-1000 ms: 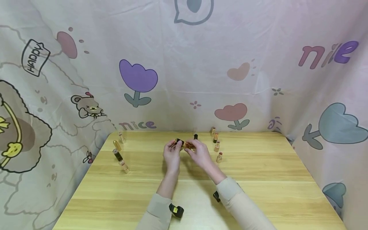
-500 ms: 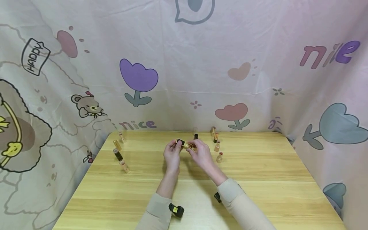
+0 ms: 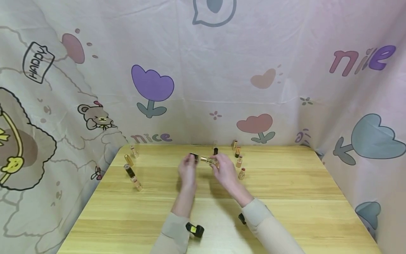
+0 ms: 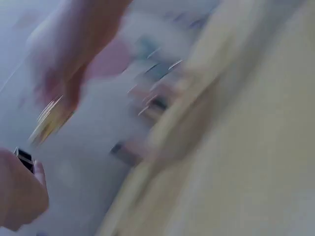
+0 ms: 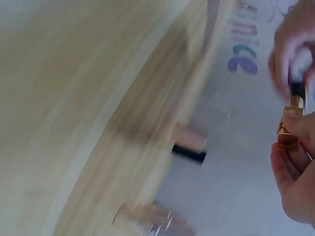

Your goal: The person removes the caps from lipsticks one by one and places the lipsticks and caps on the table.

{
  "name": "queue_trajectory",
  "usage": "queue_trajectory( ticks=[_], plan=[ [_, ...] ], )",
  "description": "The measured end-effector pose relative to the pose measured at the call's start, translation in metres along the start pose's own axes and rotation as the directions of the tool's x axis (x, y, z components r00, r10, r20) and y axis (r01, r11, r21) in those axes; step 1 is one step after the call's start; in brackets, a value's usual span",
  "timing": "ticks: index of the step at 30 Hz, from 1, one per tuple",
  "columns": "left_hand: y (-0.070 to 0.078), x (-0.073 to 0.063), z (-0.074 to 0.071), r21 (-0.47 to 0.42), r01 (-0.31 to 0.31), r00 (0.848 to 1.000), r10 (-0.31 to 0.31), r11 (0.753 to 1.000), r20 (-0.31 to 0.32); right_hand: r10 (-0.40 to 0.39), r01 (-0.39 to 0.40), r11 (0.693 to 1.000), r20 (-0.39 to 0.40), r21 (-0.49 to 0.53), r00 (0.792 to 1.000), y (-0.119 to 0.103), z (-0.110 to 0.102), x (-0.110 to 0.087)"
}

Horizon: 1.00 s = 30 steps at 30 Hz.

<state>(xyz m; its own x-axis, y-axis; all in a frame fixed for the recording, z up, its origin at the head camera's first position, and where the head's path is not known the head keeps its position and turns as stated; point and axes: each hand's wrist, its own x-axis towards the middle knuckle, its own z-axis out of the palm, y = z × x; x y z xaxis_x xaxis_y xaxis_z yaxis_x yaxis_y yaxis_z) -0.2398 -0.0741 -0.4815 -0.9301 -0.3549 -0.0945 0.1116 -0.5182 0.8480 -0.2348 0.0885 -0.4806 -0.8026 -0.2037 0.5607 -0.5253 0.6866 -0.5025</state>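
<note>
Above the back half of the table, my left hand [image 3: 188, 173] grips a black cap with a gold edge [image 3: 194, 157]. My right hand [image 3: 226, 172] pinches a gold lipstick tube [image 3: 207, 160], which points at the cap with a small gap between them. The right wrist view shows the gold lipstick tube [image 5: 289, 129] between thumb and fingers, the black cap [image 5: 297, 89] close to its end. In the blurred left wrist view, cap [image 4: 24, 160] and tube [image 4: 48, 123] are apart. No lipstick colour can be made out on the tube.
A row of uncapped lipsticks stands at the right, the nearest one [image 3: 242, 173] pinkish gold. Behind my right hand is a black-based item [image 3: 216, 151]. Several caps or tubes stand at the left, among them a gold one [image 3: 128, 160] and a black one [image 3: 129, 171].
The cap and the gold tube, joined before, have come apart. My left hand has moved slightly left with the cap, my right hand slightly right with the tube.
</note>
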Motion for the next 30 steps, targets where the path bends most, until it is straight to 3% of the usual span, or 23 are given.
queue_trajectory(
  ticks=[4,6,11,16,20,23,26,30],
  plan=[
    [0.026,0.020,-0.021,-0.090,-0.061,0.992,0.050,0.994,-0.116,0.048,-0.048,0.998,-0.019,-0.030,0.999,0.014,-0.017,-0.010],
    [0.034,0.026,-0.028,-0.061,-0.071,0.989,0.062,0.996,-0.136,0.052,-0.053,0.999,-0.046,-0.012,0.998,0.021,-0.025,-0.015],
    [0.035,0.027,-0.031,0.035,-0.043,0.994,0.046,0.998,-0.099,0.054,-0.046,0.996,-0.104,0.074,0.993,0.034,-0.037,-0.022],
    [0.026,0.020,-0.025,0.124,-0.107,0.992,0.115,0.986,-0.054,0.048,-0.024,0.990,-0.173,0.136,0.984,0.035,-0.042,-0.026],
    [0.018,0.014,-0.019,0.217,-0.172,0.985,0.168,0.961,0.040,0.104,-0.057,0.977,-0.221,0.206,0.970,0.036,-0.047,-0.032],
    [0.013,0.009,-0.017,0.285,-0.225,0.970,0.188,0.932,0.152,0.169,-0.108,0.958,-0.218,0.265,0.961,0.038,-0.053,-0.037],
    [0.010,0.005,-0.015,0.356,-0.276,0.943,0.179,0.893,0.282,0.256,-0.183,0.921,-0.180,0.345,0.950,0.039,-0.058,-0.042],
    [0.008,0.001,-0.014,0.419,-0.312,0.895,0.116,0.852,0.431,0.372,-0.292,0.856,-0.117,0.426,0.921,0.041,-0.067,-0.049]
  ],
)
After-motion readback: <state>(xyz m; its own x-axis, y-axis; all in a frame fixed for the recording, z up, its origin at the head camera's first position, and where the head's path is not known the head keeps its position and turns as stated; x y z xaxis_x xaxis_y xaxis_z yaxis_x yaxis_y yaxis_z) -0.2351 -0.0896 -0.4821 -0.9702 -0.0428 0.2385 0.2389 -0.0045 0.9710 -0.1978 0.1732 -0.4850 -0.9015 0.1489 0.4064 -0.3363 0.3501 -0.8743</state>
